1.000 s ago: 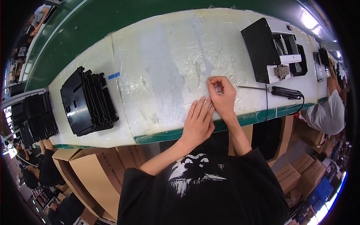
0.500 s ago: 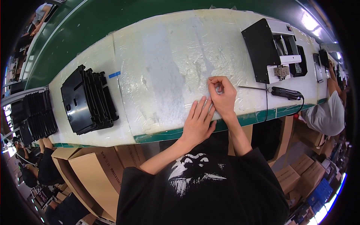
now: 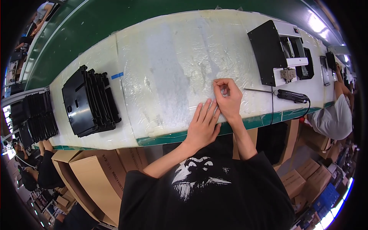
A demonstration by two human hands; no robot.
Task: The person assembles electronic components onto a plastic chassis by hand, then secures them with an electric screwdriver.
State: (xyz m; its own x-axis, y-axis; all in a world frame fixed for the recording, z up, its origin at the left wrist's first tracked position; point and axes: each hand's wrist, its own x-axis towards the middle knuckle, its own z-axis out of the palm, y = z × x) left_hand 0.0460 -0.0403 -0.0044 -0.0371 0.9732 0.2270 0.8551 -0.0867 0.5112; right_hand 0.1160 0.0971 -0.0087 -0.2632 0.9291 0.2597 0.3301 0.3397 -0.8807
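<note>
My left hand (image 3: 203,124) lies flat near the table's front edge, fingers stretched out and holding nothing. Its fingertips lie close beside my right hand (image 3: 229,100), which is curled on the table surface with thumb and index finger bent into a pinch. Whatever may be between those fingertips is too small to make out. Under both hands is a pale table covering (image 3: 165,76) with a wrinkled clear film over it. To the right of my right hand lies a black electric screwdriver (image 3: 293,96) with a long thin bit pointing toward it.
A stack of black plastic panels (image 3: 90,103) stands on the left, with more black parts (image 3: 38,115) beyond. At the right are a black-and-white screw feeder (image 3: 268,53) and a black tray (image 3: 306,63). Cardboard boxes (image 3: 96,180) sit below the edge. Other people work at both sides.
Both my hands stay practically in the same place and pose. At the far left, people in the background have shifted a little.
</note>
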